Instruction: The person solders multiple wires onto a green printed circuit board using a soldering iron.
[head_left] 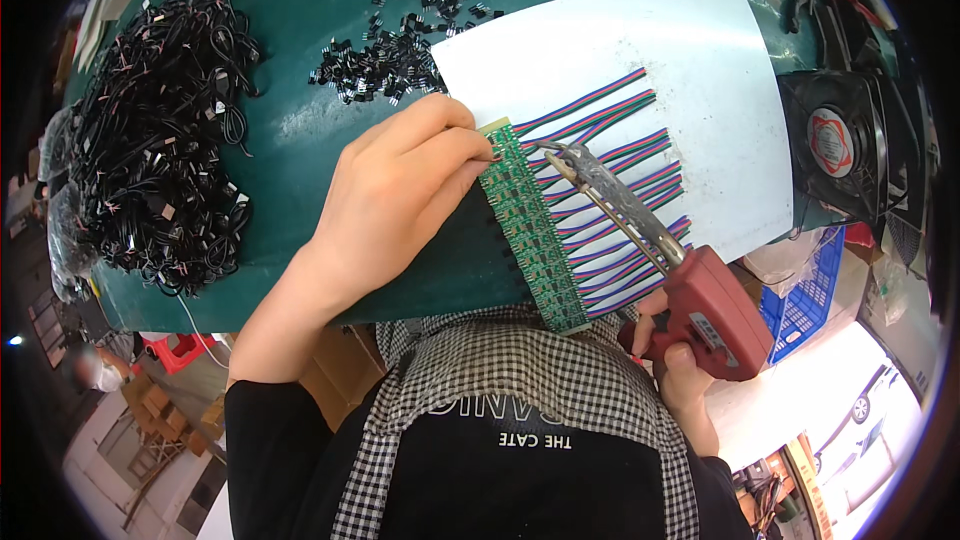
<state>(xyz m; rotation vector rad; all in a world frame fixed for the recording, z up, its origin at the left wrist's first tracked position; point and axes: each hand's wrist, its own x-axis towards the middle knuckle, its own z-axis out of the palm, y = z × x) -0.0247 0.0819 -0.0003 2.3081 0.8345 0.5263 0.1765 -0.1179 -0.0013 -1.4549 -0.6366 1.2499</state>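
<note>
A long green circuit board panel (540, 230) lies slanted over the table's near edge and the white sheet. Ribbons of red, blue, green and black wires (620, 175) run from its right side. At the upper left edge of the board, my left hand (400, 175) has its fingertips pinched together; what sits between them is too small to make out. My right hand (675, 355) is closed around the handle of a red soldering gun (710, 315). The gun's metal tip reaches the upper part of the board, a little right of my left fingertips.
A big heap of black cables (165, 140) covers the table's left side. Small black connectors (390, 60) lie piled beyond my left hand. The white sheet (690, 50) spreads to the right, beside a black fan (835, 140). A blue plastic basket (808, 300) stands lower right.
</note>
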